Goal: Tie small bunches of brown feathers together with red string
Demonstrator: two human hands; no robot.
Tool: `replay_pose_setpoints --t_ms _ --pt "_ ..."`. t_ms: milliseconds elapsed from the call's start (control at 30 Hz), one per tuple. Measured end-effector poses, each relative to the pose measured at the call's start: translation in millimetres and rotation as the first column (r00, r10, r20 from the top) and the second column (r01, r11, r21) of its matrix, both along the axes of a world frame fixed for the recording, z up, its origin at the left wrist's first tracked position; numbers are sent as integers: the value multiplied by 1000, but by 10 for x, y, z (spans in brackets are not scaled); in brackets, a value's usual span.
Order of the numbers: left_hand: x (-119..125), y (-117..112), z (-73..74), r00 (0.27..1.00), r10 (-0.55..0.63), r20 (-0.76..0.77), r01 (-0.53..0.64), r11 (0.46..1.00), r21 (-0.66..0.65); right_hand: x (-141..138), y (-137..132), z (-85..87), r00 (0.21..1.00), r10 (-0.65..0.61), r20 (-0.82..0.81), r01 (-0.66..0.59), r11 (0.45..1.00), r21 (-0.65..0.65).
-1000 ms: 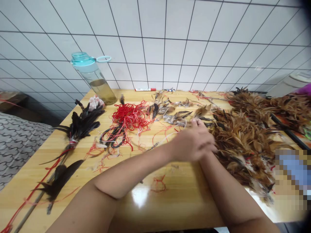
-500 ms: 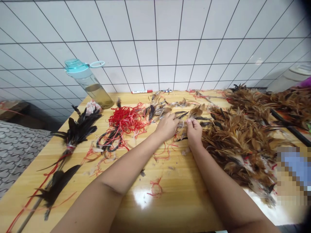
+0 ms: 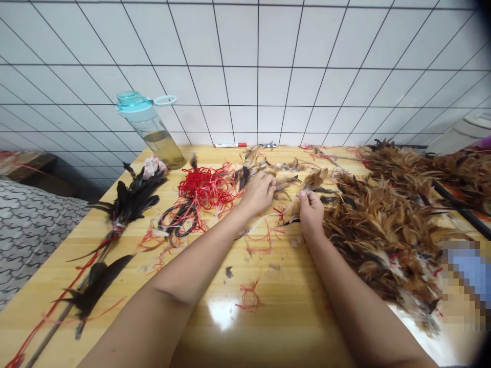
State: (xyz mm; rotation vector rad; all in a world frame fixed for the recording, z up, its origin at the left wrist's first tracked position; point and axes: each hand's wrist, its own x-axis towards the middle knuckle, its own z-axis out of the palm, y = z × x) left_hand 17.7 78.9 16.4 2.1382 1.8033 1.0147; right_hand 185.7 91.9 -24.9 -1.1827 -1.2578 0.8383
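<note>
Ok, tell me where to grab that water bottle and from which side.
Take the water bottle round its clear body, just below the teal lid, coming from the open table side. It stands on its base with the tiled wall behind it. The straight, round body allows a fuller wrap than the lid's thin loop.

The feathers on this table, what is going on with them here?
A person works at a wooden table with both bare hands. The left hand lies on the small loose feathers in the middle, beside a tangle of red string. The right hand pinches a brown feather at the edge of the big feather pile. A black feather bundle lies at the left.
</note>
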Motion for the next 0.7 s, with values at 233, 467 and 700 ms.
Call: replay_pose_setpoints --t_ms 233,467,700 --pt "62 52 11 701 64 710 141 964 -226 -16 -6 -30 995 -3 96 3 1000 -5" --pt "167 -40 55 486 78 870 374 882 -288 -24 -15 -29 978 62 199 -72 996 44" --pt "240 -53 -11 504 6 864 384 894 -230 -14 39 -82 969 121 214 -131 991 34"
